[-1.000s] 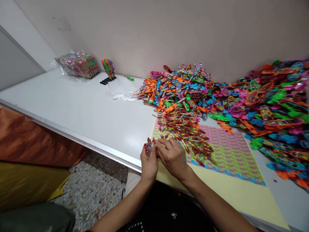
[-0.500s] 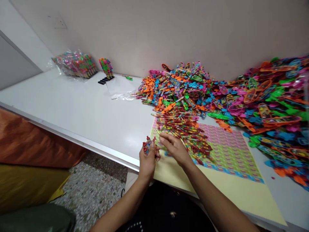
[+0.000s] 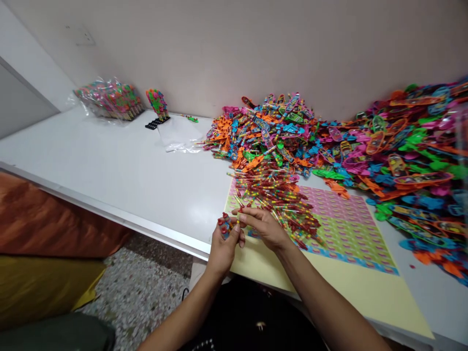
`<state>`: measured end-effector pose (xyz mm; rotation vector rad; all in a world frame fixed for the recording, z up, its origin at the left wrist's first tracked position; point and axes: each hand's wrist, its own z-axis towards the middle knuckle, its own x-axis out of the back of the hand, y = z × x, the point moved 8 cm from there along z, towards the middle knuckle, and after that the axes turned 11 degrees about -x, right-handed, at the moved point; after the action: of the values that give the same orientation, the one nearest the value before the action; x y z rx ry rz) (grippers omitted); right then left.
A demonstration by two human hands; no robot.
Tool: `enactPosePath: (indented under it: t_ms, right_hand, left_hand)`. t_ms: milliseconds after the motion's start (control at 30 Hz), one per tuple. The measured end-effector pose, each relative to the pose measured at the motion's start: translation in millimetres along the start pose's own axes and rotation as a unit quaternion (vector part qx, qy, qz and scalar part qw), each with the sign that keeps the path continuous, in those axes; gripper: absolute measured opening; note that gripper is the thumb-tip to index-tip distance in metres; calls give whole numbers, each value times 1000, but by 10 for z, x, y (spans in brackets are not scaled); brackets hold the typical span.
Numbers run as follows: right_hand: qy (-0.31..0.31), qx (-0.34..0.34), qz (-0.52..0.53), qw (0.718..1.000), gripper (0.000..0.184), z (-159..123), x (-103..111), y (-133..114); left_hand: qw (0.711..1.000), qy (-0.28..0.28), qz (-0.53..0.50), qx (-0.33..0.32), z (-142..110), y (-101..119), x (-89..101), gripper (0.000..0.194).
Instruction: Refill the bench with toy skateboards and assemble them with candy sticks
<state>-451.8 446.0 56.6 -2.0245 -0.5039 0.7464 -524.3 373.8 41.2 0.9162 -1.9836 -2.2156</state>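
My left hand (image 3: 222, 248) is closed round several small red-capped, blue-bodied pieces (image 3: 224, 223), whose tops stick up above the fingers. Between its thumb and fingertips stands one slim red-and-yellow stick (image 3: 239, 218). From the right, my right hand (image 3: 266, 228) pinches the upper end of that same stick, its other fingers stretched to the left. Just beyond both hands lies a heap of thin dark-red sticks (image 3: 278, 190) with multicoloured bands. The heap rests on a patterned pink, green and yellow sheet (image 3: 351, 229).
Behind the sticks is a pile of colourful plastic skateboard-shaped toys (image 3: 266, 129), and a larger pile (image 3: 409, 151) spreads along the right. At the far left stand a clear bag of bright pieces (image 3: 109, 100) and a black slotted rack (image 3: 157, 123). The white table's front edge (image 3: 109, 212) runs left.
My right hand has come down and left to meet the left hand, its fingertips now on the stick. The view has shifted slightly.
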Motion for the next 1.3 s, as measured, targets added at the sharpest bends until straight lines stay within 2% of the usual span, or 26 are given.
enactPosePath:
  t_ms: [133,300,467,533,600,633,667,733,767,800,900,967,1000,1033,1067,1100,1167,1200,1233,1300]
  right_hand:
    - [-11,13,14,1000,35,-13,-29,-17]
    - [-62,-9,-25,998,40,-8,-127,55]
    - [43,51,-91,994,36,4,-32,-7]
    - [59,75,-115,989,37,-4,24,-41]
    - [89,84,-139,983,37,-18,171,-52]
    - [117,84,-158,977,35,-28,281,-48]
    - [149,84,-178,969,33,-42,403,-42]
    - [199,80,-209,954,32,-68,621,-7]
    - [211,76,-214,951,32,-75,700,20]
    - [214,73,-215,950,33,-80,755,50]
    - [206,72,-223,950,31,-105,801,116]
    - [204,74,-238,947,28,-142,776,139]
    - [208,74,-252,942,27,-164,756,148]
    - [213,73,-272,936,24,-183,727,157]
    - [217,72,-303,925,21,-197,686,166]
    - [220,71,-344,910,18,-202,629,175]
    - [219,72,-443,867,15,-174,480,202]
    - [216,70,-490,842,14,-139,400,222]
    - [214,66,-531,817,14,-93,325,243]
    - [213,56,-589,777,15,19,212,274]
  left_hand:
    - [999,-25,-12,24,27,2,-58,32]
    - [997,-31,-51,53,27,8,-92,31]
    - [997,-43,-7,65,12,-58,-71,35]
    - [995,-37,42,79,66,-130,18,35]
    - [988,-16,147,42,227,-117,188,34]
    - [972,-23,232,-3,344,-63,252,31]
    - [943,-46,325,-58,471,2,273,25]
    - [854,-140,479,-146,712,54,185,7]
    - [821,-183,514,-167,821,38,133,6]
    - [794,-226,535,-179,917,9,72,13]
    - [715,-340,579,-195,1095,-98,-128,24]
    - [658,-393,610,-202,1117,-157,-212,21]
    - [647,-399,617,-205,1116,-159,-218,19]
    - [664,-384,607,-206,1114,-128,-197,18]
    - [712,-345,576,-205,1111,-65,-145,16]
    - [773,-289,528,-200,1095,6,-61,14]
    - [887,-153,400,-174,985,99,173,15]
    - [928,-87,332,-146,889,87,294,22]
    - [954,-33,276,-113,771,39,389,29]
    - [979,46,192,-50,516,-106,502,38]
